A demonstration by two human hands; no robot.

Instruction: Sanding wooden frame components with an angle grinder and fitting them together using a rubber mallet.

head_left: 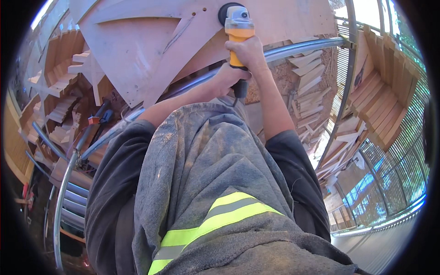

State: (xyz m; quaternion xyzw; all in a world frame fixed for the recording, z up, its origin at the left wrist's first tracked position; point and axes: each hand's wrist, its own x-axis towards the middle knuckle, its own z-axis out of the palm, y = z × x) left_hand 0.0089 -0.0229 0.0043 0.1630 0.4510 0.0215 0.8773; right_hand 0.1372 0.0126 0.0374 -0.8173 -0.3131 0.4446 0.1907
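Gripping one yellow angle grinder (239, 28) with both hands, right hand (247, 51) and left hand (228, 76) clamped on it (disc at twelve o'clock), against one plywood panel (137, 50).

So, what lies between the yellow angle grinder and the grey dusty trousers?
In the head view, both hands, left and right, gripping the yellow angle grinder, then bare forearms.

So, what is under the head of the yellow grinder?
The grinder head rests on a pale plywood panel; a dark round disc shows at its left edge. The contact spot is covered. Right hand and left hand grip the body.
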